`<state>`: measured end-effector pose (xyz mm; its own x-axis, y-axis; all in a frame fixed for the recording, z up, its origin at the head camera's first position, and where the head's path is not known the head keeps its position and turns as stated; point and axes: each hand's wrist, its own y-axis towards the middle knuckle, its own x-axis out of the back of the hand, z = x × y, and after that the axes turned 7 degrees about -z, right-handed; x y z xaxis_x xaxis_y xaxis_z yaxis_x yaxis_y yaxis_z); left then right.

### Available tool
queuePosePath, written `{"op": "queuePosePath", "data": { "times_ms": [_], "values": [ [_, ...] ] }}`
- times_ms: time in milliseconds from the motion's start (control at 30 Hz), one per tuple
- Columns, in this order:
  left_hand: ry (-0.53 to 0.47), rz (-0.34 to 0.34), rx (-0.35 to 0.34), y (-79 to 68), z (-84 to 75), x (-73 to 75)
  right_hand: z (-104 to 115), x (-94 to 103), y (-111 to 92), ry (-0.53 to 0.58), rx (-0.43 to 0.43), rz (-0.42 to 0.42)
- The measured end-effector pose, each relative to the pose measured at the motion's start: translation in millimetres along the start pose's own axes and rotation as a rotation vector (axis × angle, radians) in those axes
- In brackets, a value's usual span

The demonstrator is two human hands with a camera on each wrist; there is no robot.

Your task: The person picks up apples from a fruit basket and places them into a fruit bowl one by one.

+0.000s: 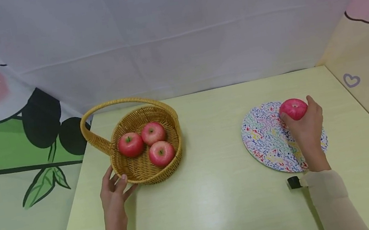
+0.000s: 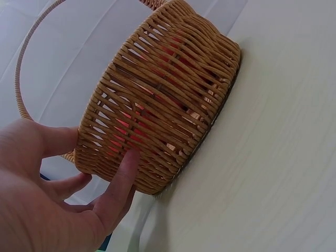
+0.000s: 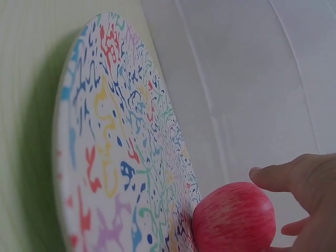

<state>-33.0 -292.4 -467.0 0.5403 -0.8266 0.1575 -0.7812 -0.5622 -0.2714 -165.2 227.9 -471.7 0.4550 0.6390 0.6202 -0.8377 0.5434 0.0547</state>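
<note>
Grips the near rim and outer wall of the basket point(image 1: 138, 169) with the left hand point(image 1: 113, 195), beside the left edge of the desk point(image 1: 218, 197), with three red apples point(image 1: 130, 145) inside. Toward the desk's far right corner, holds the lone apple point(image 1: 292, 108) over the plate point(image 1: 263, 141) between thumb and fingers of the right hand point(image 1: 305, 126), though cannot tell how firmly. Has that apple just beyond the right palm, round with no clear long axis, well apart from the basket and much nearer the right hand than the left.
</note>
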Motion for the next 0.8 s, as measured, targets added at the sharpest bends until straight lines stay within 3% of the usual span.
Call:
{"op": "queuePosePath", "data": {
  "times_ms": [467,800],
  "values": [
    [0.011,0.003,0.030,1.8,-0.5,0.9,12,8.2,-2,0.062,0.079,-0.079],
    [-0.014,-0.002,0.006,0.8,-0.6,0.5,20,11.4,-5,0.124,0.171,-0.086]
  ]
}}
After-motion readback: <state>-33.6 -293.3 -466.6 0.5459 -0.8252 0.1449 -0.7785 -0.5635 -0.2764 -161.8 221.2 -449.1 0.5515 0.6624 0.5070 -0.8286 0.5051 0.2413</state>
